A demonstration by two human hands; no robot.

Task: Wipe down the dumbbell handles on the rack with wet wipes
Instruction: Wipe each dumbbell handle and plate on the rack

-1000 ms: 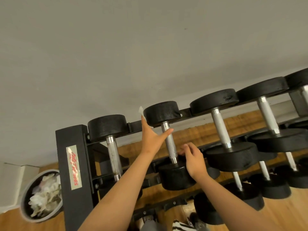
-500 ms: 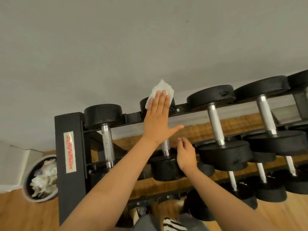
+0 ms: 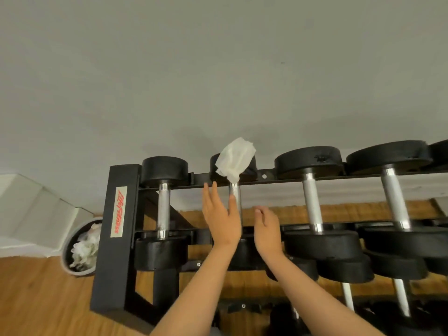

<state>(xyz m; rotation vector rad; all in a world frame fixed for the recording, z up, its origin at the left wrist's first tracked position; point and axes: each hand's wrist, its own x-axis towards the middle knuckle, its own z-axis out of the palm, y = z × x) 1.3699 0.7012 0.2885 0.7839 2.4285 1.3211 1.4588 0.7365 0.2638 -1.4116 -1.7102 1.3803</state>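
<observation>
The wet wipe (image 3: 234,158) lies draped over the far head of the second dumbbell (image 3: 249,166) from the left on the top tier. Its lower corner hangs onto the top of that dumbbell's handle (image 3: 237,190). Neither hand holds the wipe.

1. Left hand (image 3: 221,221): fingers straight and spread, empty, just below the wipe, with the thumb beside the handle.
2. Right hand (image 3: 268,229): fingers relaxed and loosely bent, empty, near the lower end of the same handle.

I judge that work is at this handle, between strokes, and that the wipe must be gripped again before wiping resumes.

No handle shows a visible sign of being wet or dry, so I cannot tell which are finished. The first handle (image 3: 163,209) stands to the left. The third handle (image 3: 311,202), the fourth handle (image 3: 395,197) and the lower-tier handles (image 3: 402,301) lie to the right and below. I judge most of these remain to be done.

At the left end of the rack (image 3: 118,251) a bin (image 3: 65,251) stands on the floor and holds crumpled white material (image 3: 84,248), probably spent wipes. That suggests some wiping is already complete.
</observation>
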